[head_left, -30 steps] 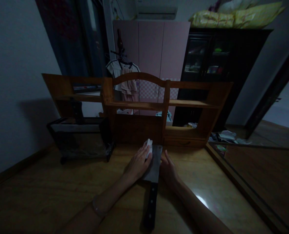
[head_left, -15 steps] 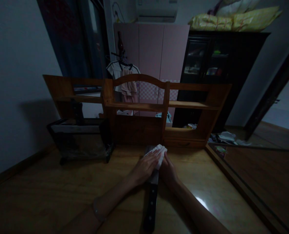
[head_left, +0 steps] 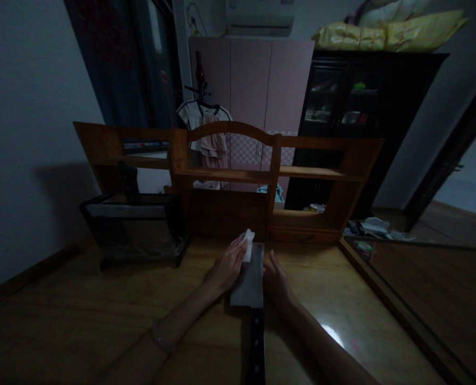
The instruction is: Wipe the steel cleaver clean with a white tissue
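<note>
A cleaver point(head_left: 249, 283) with a broad grey blade points away from me, its black riveted handle point(head_left: 257, 337) running toward the bottom edge of the view. My left hand point(head_left: 228, 267) lies over the left part of the blade, closed on a crumpled white tissue point(head_left: 248, 247) pressed against the metal near the far end. Along the blade's right edge is my right hand point(head_left: 278, 286), with its fingers apart and no tissue in it. One of its fingers is at the blade's edge; whether it bears any weight I cannot tell.
The wooden tabletop point(head_left: 150, 315) lies under the hands. A dark knife-block-like holder point(head_left: 136, 232) with a black handle rising from it stands at the left. Behind is a wooden shelf unit point(head_left: 230, 174). A raised wooden rim point(head_left: 382, 291) runs along the right side.
My left hand and the tissue have moved left across the blade, away from my right hand. More of the blade's face now shows, and the cleaver's handle has shifted slightly right.
</note>
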`<state>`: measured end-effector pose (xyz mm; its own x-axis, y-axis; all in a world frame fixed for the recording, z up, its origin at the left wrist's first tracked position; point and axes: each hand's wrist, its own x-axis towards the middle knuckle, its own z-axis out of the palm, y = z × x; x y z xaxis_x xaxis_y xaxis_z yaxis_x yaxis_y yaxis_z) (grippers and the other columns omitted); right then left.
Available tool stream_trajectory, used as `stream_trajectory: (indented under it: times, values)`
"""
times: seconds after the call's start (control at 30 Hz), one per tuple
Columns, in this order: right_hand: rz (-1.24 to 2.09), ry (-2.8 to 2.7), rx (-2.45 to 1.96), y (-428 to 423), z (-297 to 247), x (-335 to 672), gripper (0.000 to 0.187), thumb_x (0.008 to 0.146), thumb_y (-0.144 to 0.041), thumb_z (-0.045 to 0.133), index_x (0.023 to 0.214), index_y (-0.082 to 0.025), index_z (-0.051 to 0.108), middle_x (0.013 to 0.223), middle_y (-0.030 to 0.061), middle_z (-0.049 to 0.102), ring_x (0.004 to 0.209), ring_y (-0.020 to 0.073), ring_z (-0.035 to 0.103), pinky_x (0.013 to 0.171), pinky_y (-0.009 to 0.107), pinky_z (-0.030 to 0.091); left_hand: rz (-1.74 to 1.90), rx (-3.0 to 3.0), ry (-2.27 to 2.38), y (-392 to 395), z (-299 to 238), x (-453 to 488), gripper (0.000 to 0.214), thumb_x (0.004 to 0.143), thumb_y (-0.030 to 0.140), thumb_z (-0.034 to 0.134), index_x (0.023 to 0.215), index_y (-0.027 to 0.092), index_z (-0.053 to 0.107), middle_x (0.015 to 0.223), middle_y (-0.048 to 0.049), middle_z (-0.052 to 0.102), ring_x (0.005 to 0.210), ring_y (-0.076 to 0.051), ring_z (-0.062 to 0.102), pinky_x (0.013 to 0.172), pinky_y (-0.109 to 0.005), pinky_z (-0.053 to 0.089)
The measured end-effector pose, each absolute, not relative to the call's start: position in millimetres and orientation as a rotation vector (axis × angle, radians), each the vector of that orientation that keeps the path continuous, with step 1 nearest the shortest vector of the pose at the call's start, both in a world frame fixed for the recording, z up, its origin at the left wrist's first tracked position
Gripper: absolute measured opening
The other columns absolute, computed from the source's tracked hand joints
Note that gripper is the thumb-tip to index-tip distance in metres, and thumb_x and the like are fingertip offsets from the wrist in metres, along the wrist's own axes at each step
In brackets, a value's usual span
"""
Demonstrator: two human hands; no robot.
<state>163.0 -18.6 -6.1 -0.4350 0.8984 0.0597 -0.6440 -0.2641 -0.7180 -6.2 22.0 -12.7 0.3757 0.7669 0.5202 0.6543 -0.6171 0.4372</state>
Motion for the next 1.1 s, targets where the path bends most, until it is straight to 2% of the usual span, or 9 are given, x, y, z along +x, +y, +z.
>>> stream_trajectory:
  times: [0.13,0.23,0.37,0.5,0.67,0.87,1.1]
  values:
    - [1.852,-0.838,-0.469,-18.7,-0.9,166.2,0.053,0.09,-0.06,0.057,0.119,-0.017,0.065,0.103,0.0095,0.072,0.104,0.0295,0.065,0.098,0.046,0.047,1.187,2.39,1.464,24.9,-15.2,-7.7,0.053,0.105,0.035,0.017,0.146,0.014,0.043,0.151,-0.0091,0.04,0.144,-0.019,0.027,0.121,-0.045,0.023]
    - [1.856,-0.819,-0.482,-18.7,1.4,167.5,0.053,0.092,-0.061,0.051,0.119,-0.018,0.066,0.102,0.0091,0.072,0.105,0.0292,0.065,0.098,0.047,0.047,1.253,2.421,1.369,18.7,-8.8,-4.5,0.05,0.105,0.034,0.02,0.147,0.019,0.041,0.153,-0.0049,0.036,0.144,-0.018,0.026,0.121,-0.044,0.024]
    - [1.842,-0.768,-0.529,-14.1,-5.0,168.5,0.052,0.09,-0.06,0.057,0.116,-0.016,0.067,0.101,0.0095,0.072,0.107,0.0294,0.064,0.099,0.045,0.045,1.042,2.685,1.015,5.4,1.3,6.1,0.047,0.105,0.03,0.023,0.151,0.025,0.036,0.156,0.0007,0.029,0.145,-0.015,0.024,0.122,-0.04,0.023]
    - [1.799,-0.754,-0.5,-9.1,-12.0,167.6,0.049,0.086,-0.06,0.061,0.113,-0.019,0.068,0.104,0.0075,0.072,0.115,0.0285,0.06,0.102,0.045,0.044,0.966,2.676,1.015,5.7,0.3,8.3,0.047,0.106,0.03,0.023,0.151,0.025,0.034,0.157,0.0016,0.026,0.145,-0.014,0.023,0.122,-0.037,0.024]
    - [1.788,-0.755,-0.49,-11.4,-9.6,167.4,0.053,0.083,-0.057,0.066,0.116,-0.016,0.067,0.109,0.0096,0.071,0.112,0.0292,0.062,0.102,0.043,0.043,1.041,2.552,1.123,17.5,-5.6,-3.6,0.048,0.105,0.031,0.02,0.15,0.023,0.037,0.156,-0.0001,0.03,0.145,-0.014,0.024,0.122,-0.041,0.024]
    - [1.813,-0.807,-0.499,-18.6,-2.6,168.0,0.057,0.085,-0.059,0.065,0.121,-0.015,0.065,0.106,0.0107,0.071,0.107,0.0308,0.064,0.099,0.043,0.045,1.091,2.452,1.155,21.1,-7.6,-5.8,0.048,0.105,0.032,0.02,0.148,0.022,0.041,0.155,0.0001,0.033,0.145,-0.013,0.026,0.123,-0.039,0.021]
    - [1.852,-0.794,-0.486,-18.6,-2.1,163.9,0.055,0.089,-0.058,0.06,0.121,-0.013,0.064,0.106,0.0113,0.071,0.105,0.03,0.065,0.097,0.042,0.047,1.169,2.371,1.208,25.7,-11.8,-9.4,0.049,0.105,0.036,0.02,0.142,0.023,0.05,0.148,-0.0005,0.044,0.14,-0.015,0.036,0.12,-0.04,0.028]
